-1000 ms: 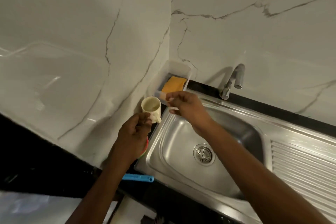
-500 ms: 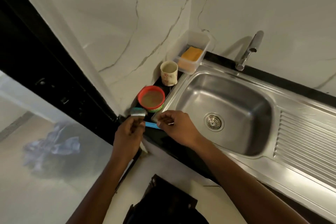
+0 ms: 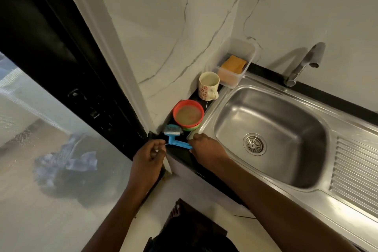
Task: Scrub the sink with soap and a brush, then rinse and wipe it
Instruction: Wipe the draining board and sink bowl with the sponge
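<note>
Marble-veined wall (image 3: 167, 26) wraps the corner, and a narrow black counter ledge (image 3: 180, 157) runs along the steel sink (image 3: 306, 206) beneath it. Down at the fingers now: the left hand (image 3: 148, 158) has its fingers curled in, pinching something small and pale at the tips, too small to make out. Just beside those fingertips lies the blue brush (image 3: 173, 136), bristled head toward the wall corner, handle stretching right along the ledge. The far end of that handle disappears under the right hand (image 3: 206, 149), whose fingers are bent down over it at the sink's near-left corner; whether they actually grip it, I cannot tell. Both forearms reach in from the bottom of the view.

Moving outward, a red bowl (image 3: 188, 113) holding murky liquid sits stacked on something green, right behind the brush head. Behind that stands a cream mug (image 3: 207, 86) with a red flower print, handle facing the basin. Further back, tucked in the corner, a clear plastic tub (image 3: 241, 51) holds an orange sponge (image 3: 233, 64). The tap (image 3: 304, 61) rises behind the basin, and the drain strainer (image 3: 254, 144) sits in the dry-looking bowl. A ribbed draining board (image 3: 356, 172) lies at right.
</note>
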Demonstrator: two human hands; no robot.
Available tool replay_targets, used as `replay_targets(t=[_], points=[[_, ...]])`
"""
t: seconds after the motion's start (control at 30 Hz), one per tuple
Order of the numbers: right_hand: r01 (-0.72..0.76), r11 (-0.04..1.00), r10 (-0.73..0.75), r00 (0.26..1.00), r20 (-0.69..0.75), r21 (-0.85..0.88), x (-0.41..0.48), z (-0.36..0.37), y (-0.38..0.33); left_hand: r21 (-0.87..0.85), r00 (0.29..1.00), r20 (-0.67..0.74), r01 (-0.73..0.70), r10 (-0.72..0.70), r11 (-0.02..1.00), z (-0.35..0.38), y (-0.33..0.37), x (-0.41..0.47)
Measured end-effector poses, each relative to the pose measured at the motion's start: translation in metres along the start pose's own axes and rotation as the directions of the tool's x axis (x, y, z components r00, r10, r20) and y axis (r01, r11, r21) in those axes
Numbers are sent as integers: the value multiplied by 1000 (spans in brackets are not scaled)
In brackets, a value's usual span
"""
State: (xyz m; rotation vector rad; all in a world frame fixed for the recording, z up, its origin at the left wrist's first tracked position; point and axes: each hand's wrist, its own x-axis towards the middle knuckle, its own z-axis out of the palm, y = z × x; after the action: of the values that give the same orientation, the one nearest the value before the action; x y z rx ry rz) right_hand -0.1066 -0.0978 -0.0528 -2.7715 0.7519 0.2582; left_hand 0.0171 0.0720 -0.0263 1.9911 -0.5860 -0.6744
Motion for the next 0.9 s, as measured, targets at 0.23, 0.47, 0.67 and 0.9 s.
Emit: replay_targets(t=[0.23,0.47,0.67,0.9], points=[[74,991,-67,996,-65,111,-14,-17,2,-56,997,-35,-73,71,996,-11,9,11],[87,909,19,968,-250,407,-14,-37,17,-120,991,-28,-135,132,984,-7,28,23],[-83,652,254,961,-113,754,1,-36,21,-99,987,6,-160,162,982,0,41,38],[-236,169,415,898,149,957,9,-20,14,-74,983,57,-173,177,982,9,51,53]])
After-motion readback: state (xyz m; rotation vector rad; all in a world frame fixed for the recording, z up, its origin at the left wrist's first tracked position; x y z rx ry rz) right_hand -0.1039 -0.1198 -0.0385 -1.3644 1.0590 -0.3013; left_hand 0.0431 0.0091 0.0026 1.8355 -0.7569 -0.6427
